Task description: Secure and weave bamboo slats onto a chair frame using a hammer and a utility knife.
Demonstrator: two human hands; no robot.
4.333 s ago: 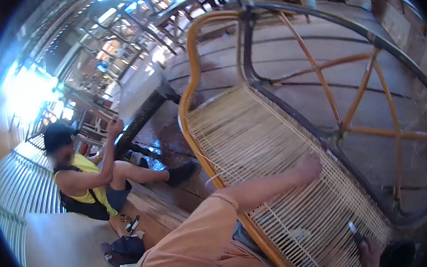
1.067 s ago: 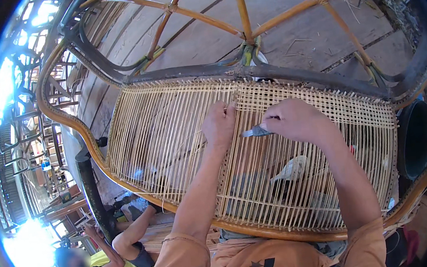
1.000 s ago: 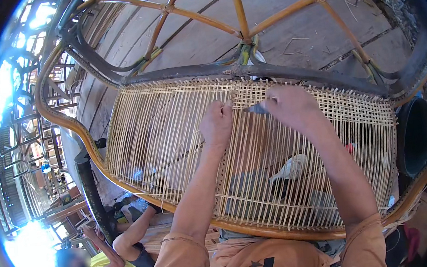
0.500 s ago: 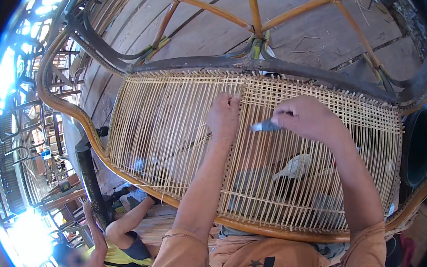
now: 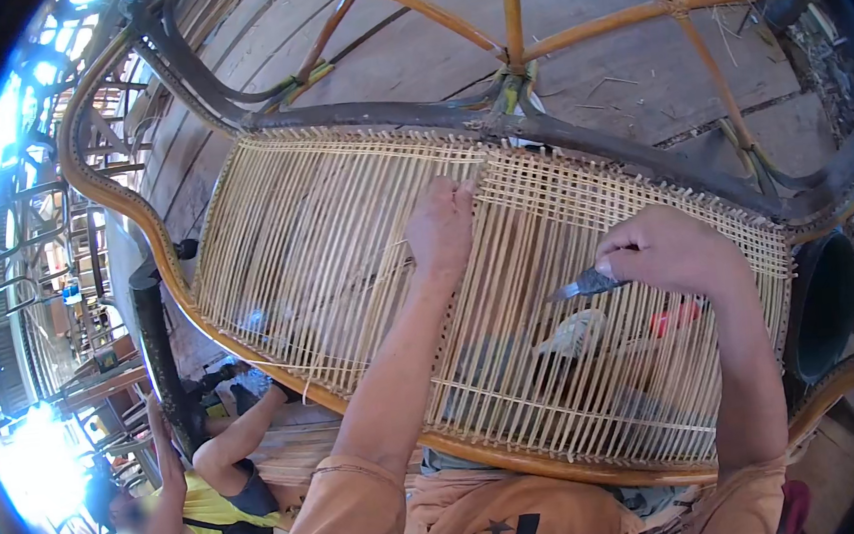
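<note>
A long seat frame with pale cane strands [image 5: 314, 236] stretched across it lies before me. Its right section has a crosswise woven band [image 5: 591, 189] along the far edge. My left hand [image 5: 441, 228] is closed at the far end of the perforated middle bar [image 5: 441, 341], beside that band. Its fingertips are pinched, and what they hold is hidden. Over the right section my right hand [image 5: 674, 247] grips a short tool with a dark handle and a light, flat blade [image 5: 587, 282]. The blade points left, above the strands.
Dark and orange rattan poles [image 5: 512, 19] rise at the far side of the frame. Another person [image 5: 200, 506] in a yellow top sits at lower left. A dark cylinder [image 5: 823, 306] stands at the right end. Straw scraps lie on the plank floor [image 5: 593, 83].
My right hand has moved right and slightly nearer with the tool, away from the middle bar. My left hand stays pinched at the bar. The view has shifted slightly.
</note>
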